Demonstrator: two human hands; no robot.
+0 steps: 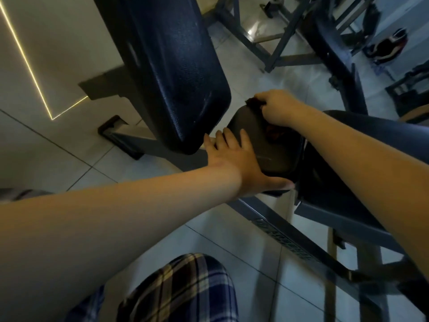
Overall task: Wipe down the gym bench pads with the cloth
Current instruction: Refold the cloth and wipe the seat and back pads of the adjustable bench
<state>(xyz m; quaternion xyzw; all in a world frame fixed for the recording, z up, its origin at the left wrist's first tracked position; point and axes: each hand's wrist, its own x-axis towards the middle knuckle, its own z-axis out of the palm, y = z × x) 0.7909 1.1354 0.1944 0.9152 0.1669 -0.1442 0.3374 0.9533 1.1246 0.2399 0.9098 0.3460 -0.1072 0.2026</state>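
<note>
Head camera looks steeply down, close over the bench frame (290, 238).

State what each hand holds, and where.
Right hand grips the bunched cloth by its upper end, against the seat pad. Left hand holds nothing; fingers flat on the pad.

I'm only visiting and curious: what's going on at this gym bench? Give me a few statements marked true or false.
1. The right hand grips a cloth at the far edge of the small pad. True.
2. The left hand holds a spray bottle. False: it rests flat on the small pad, fingers straight.
3. The cloth lies on the floor. False: the right hand holds it against the small pad.
4. The large pad rises to the left of the small pad. True.
</note>
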